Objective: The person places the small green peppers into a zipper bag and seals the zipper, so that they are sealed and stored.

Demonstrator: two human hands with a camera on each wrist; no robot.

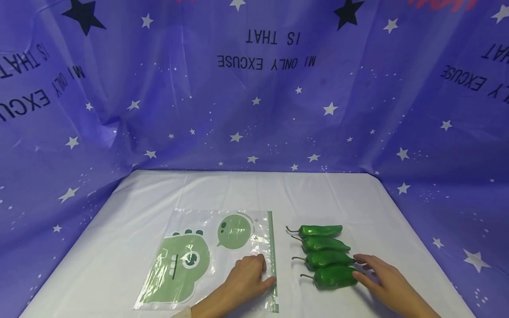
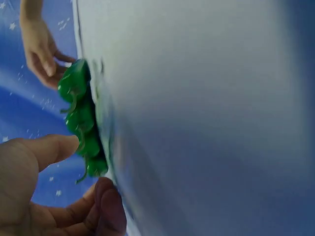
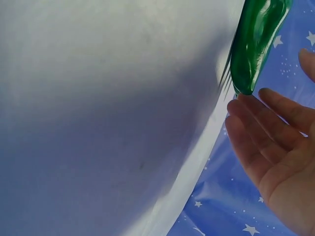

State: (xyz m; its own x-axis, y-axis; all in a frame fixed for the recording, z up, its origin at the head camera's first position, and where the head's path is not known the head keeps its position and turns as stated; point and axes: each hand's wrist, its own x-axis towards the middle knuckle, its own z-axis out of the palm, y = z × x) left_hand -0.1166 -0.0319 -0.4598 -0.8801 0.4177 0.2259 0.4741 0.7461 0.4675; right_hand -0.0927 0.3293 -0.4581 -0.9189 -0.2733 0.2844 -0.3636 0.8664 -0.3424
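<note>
Several green chili peppers [image 1: 328,260] lie side by side in a column on the white table, stems pointing left. My right hand [image 1: 383,280] is at the tips of the nearest ones, its fingers slightly bent and spread. In the right wrist view, the fingertips [image 3: 241,98] are right at the tip of a glossy pepper [image 3: 258,42], with the thumb apart from it. Left of the peppers lies a flat clear zip bag [image 1: 187,256] printed with a green dinosaur. Over its green zip edge is my left hand [image 1: 248,274], thumb and loosely bent fingers apart, holding nothing.
A white cloth [image 1: 318,194] covers the table. Purple curtains [image 1: 274,119] with stars and upside-down lettering stand behind it and along both sides. The bag's green zip strip [image 1: 271,238] runs along its right side, facing the pepper stems.
</note>
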